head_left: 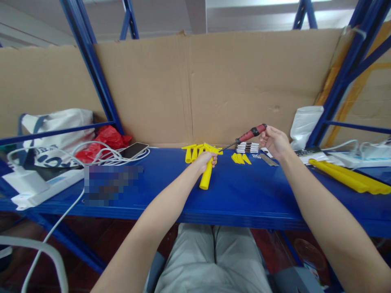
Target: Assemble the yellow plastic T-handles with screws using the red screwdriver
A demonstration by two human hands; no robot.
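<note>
Work seems unfinished: left hand (208, 161) grips a yellow tube (205, 180), right hand (275, 140) a red-and-black screwdriver (251, 133); flat yellow pieces (240, 158) lie loose.

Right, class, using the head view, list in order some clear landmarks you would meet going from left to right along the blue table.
White cloth bag → red plastic bag → phone → left hand → red tool handle → right hand → long yellow tubes.
</note>
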